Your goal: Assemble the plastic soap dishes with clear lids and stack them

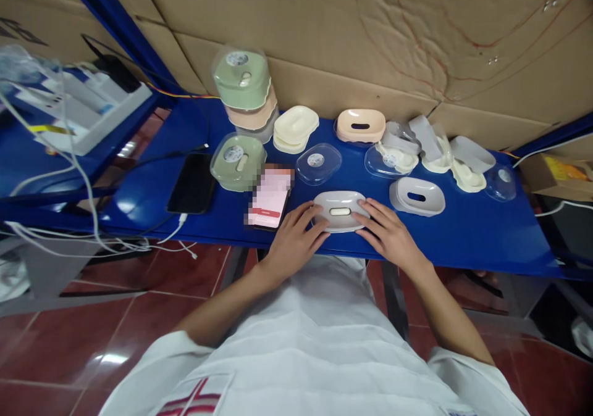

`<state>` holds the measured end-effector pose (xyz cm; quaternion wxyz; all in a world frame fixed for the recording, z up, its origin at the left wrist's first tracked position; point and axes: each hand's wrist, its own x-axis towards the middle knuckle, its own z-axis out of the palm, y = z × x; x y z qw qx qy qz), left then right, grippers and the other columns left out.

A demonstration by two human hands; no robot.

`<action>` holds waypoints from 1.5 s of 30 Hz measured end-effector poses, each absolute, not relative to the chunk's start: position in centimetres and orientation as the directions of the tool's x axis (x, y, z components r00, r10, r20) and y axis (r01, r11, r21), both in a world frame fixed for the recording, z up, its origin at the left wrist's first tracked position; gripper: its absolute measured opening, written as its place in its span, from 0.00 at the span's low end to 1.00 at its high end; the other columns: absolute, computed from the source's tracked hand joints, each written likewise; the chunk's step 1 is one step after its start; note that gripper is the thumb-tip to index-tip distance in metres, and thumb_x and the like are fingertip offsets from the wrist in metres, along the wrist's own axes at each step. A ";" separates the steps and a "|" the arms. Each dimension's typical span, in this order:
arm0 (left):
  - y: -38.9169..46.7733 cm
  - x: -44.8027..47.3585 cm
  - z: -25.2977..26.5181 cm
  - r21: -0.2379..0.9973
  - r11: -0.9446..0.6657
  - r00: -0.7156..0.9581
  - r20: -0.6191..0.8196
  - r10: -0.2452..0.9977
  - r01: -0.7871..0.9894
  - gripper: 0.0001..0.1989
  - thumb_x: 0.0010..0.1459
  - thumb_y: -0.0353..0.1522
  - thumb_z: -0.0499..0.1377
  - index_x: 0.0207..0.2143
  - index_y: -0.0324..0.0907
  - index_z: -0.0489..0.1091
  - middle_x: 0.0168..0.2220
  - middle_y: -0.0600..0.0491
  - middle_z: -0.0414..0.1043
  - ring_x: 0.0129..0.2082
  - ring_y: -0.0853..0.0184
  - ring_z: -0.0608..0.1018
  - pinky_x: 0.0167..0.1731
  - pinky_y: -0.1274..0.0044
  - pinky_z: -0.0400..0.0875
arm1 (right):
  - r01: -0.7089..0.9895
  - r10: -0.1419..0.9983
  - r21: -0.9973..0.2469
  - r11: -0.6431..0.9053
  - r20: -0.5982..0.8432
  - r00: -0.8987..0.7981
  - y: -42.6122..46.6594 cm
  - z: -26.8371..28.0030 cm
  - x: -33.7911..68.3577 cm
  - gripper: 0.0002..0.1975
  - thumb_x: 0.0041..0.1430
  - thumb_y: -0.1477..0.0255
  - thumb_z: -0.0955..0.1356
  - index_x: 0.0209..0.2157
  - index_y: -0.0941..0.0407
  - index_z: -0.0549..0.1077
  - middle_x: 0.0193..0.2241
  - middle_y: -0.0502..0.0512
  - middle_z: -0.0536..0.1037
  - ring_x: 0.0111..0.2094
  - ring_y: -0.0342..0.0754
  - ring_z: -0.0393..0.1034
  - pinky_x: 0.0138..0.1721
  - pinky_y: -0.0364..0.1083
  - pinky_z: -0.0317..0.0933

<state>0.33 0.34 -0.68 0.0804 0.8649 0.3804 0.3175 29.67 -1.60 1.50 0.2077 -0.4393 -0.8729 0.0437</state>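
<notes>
A light grey oval soap dish [341, 223] sits at the table's front edge, right in front of me. A small cream oval piece [340, 212] lies in the middle of it. My left hand [296, 234] grips the dish by its left end, thumb at the near side. On the opposite end my right hand [388, 229] grips it in the same way. Just beyond is a clear lid [319, 163] with a round sticker. Another grey dish part [417, 197] with a dark slot stands right of my right hand.
Stacked green boxes [238, 162] and a taller stack [245, 83] stand at back left. Cream parts [295, 126], a peach dish [361, 123] and loose grey parts [472, 152] line the back. A lit phone [269, 199] and a dark phone [191, 183] lie left, near white cables [92, 252].
</notes>
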 end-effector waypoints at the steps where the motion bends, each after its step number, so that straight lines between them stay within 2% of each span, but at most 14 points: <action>1: 0.3 0.3 -0.7 0.377 -0.699 0.513 0.484 0.708 0.608 0.08 0.71 0.32 0.63 0.51 0.45 0.77 0.58 0.44 0.75 0.65 0.51 0.75 0.62 0.58 0.77 | 0.744 0.779 -0.252 0.619 0.316 -0.542 -1.7 1.8 29.8 0.22 0.74 0.68 0.69 0.67 0.48 0.74 0.69 0.59 0.72 0.73 0.61 0.63 0.70 0.66 0.67; 4: 0.2 0.1 -0.6 0.378 -0.714 0.513 0.507 0.692 0.589 0.08 0.70 0.32 0.63 0.51 0.44 0.77 0.58 0.43 0.75 0.65 0.51 0.75 0.63 0.58 0.77 | 0.715 0.771 -0.296 0.634 0.311 -0.555 -0.6 3.1 29.9 0.22 0.76 0.68 0.67 0.68 0.48 0.73 0.68 0.57 0.74 0.71 0.59 0.66 0.69 0.64 0.68; 7: 0.0 -0.1 -0.6 0.383 -0.732 0.505 0.540 0.673 0.564 0.09 0.70 0.31 0.64 0.51 0.43 0.76 0.58 0.42 0.74 0.65 0.51 0.74 0.63 0.58 0.77 | 0.708 0.781 -0.333 0.623 0.323 -0.535 3.6 4.4 29.3 0.26 0.78 0.73 0.61 0.72 0.46 0.67 0.70 0.56 0.72 0.71 0.56 0.66 0.70 0.64 0.65; 11: -0.2 -0.3 -0.7 0.407 -0.731 0.491 0.552 0.674 0.548 0.10 0.69 0.30 0.64 0.52 0.43 0.75 0.58 0.42 0.74 0.66 0.51 0.73 0.62 0.57 0.78 | 0.708 0.755 -0.262 0.656 0.217 -0.619 11.7 4.8 27.1 0.34 0.73 0.80 0.57 0.76 0.50 0.59 0.76 0.59 0.59 0.78 0.59 0.52 0.74 0.70 0.54; 13: -0.2 -0.4 -0.8 0.407 -0.740 0.480 0.575 0.663 0.535 0.09 0.69 0.30 0.64 0.51 0.43 0.74 0.58 0.42 0.74 0.65 0.51 0.73 0.62 0.57 0.78 | 0.701 0.736 -0.227 0.676 0.147 -0.661 14.3 4.5 26.2 0.32 0.72 0.78 0.60 0.75 0.54 0.62 0.75 0.64 0.63 0.76 0.62 0.55 0.73 0.71 0.53; 15: -0.2 -0.4 -0.9 0.404 -0.751 0.468 0.600 0.649 0.523 0.09 0.69 0.30 0.65 0.51 0.42 0.74 0.58 0.42 0.74 0.65 0.51 0.74 0.62 0.58 0.78 | 0.700 0.727 -0.205 0.684 0.126 -0.674 15.0 4.3 26.0 0.26 0.72 0.70 0.67 0.69 0.56 0.70 0.67 0.68 0.72 0.70 0.66 0.64 0.71 0.71 0.57; 18: -0.1 -0.5 -1.0 0.400 -0.756 0.468 0.607 0.642 0.519 0.10 0.68 0.30 0.65 0.51 0.42 0.74 0.57 0.41 0.74 0.64 0.51 0.74 0.61 0.57 0.79 | 0.704 0.746 -0.253 0.663 0.157 -0.647 13.7 4.0 26.9 0.28 0.68 0.60 0.73 0.65 0.55 0.74 0.58 0.67 0.75 0.61 0.65 0.72 0.66 0.67 0.66; 21: -0.1 -0.5 -1.0 0.404 -0.751 0.477 0.591 0.650 0.522 0.11 0.68 0.30 0.66 0.52 0.41 0.73 0.57 0.41 0.74 0.64 0.50 0.74 0.61 0.57 0.78 | 0.697 0.780 -0.359 0.621 0.195 -0.595 11.3 4.0 28.4 0.28 0.71 0.58 0.71 0.67 0.52 0.71 0.61 0.66 0.71 0.62 0.62 0.73 0.65 0.63 0.70; 24: -0.2 -0.5 -0.9 0.436 -0.737 0.473 0.572 0.670 0.517 0.12 0.69 0.30 0.66 0.53 0.43 0.72 0.57 0.42 0.73 0.63 0.51 0.75 0.62 0.57 0.77 | 0.692 0.815 -0.435 0.577 0.247 -0.524 8.6 4.6 29.6 0.25 0.72 0.58 0.70 0.66 0.50 0.73 0.63 0.64 0.72 0.65 0.61 0.71 0.68 0.63 0.67; 29: -0.4 -0.5 -0.8 0.552 -0.652 0.389 0.527 0.756 0.520 0.30 0.69 0.34 0.67 0.68 0.45 0.61 0.68 0.37 0.63 0.66 0.51 0.74 0.63 0.58 0.78 | 0.715 0.869 -0.495 0.494 0.292 -0.399 1.9 5.4 29.8 0.25 0.73 0.61 0.70 0.68 0.44 0.71 0.65 0.59 0.74 0.65 0.59 0.73 0.68 0.61 0.69; 32: -0.3 -0.6 -0.9 0.604 -0.619 0.399 0.473 0.785 0.501 0.38 0.69 0.36 0.67 0.74 0.49 0.53 0.73 0.36 0.56 0.67 0.50 0.74 0.64 0.56 0.76 | 0.720 0.852 -0.455 0.523 0.292 -0.435 -1.5 4.8 28.9 0.29 0.74 0.66 0.70 0.73 0.41 0.65 0.70 0.59 0.69 0.71 0.60 0.66 0.70 0.62 0.67; 36: -0.1 -0.7 -0.9 0.600 -0.614 0.458 0.414 0.787 0.512 0.37 0.70 0.38 0.66 0.75 0.51 0.55 0.75 0.38 0.55 0.72 0.49 0.69 0.65 0.57 0.75 | 0.718 0.795 -0.346 0.604 0.324 -0.513 -2.9 3.4 27.8 0.36 0.75 0.72 0.68 0.77 0.39 0.54 0.76 0.59 0.60 0.78 0.63 0.51 0.73 0.67 0.61; 41: 0.0 -0.6 -1.1 0.604 -0.582 0.459 0.367 0.809 0.544 0.35 0.69 0.39 0.67 0.73 0.50 0.59 0.75 0.39 0.59 0.72 0.50 0.69 0.67 0.57 0.73 | 0.748 0.770 -0.231 0.622 0.352 -0.532 -2.8 1.9 27.4 0.43 0.73 0.74 0.69 0.79 0.39 0.47 0.77 0.59 0.57 0.79 0.64 0.47 0.73 0.68 0.62; 45: -0.3 -0.2 -1.1 0.579 -0.597 0.425 0.419 0.802 0.556 0.34 0.68 0.38 0.68 0.72 0.50 0.62 0.73 0.40 0.63 0.70 0.51 0.73 0.65 0.58 0.75 | 0.755 0.771 -0.216 0.619 0.351 -0.531 -3.0 1.1 27.4 0.45 0.73 0.74 0.69 0.79 0.37 0.43 0.79 0.55 0.52 0.79 0.63 0.44 0.73 0.67 0.62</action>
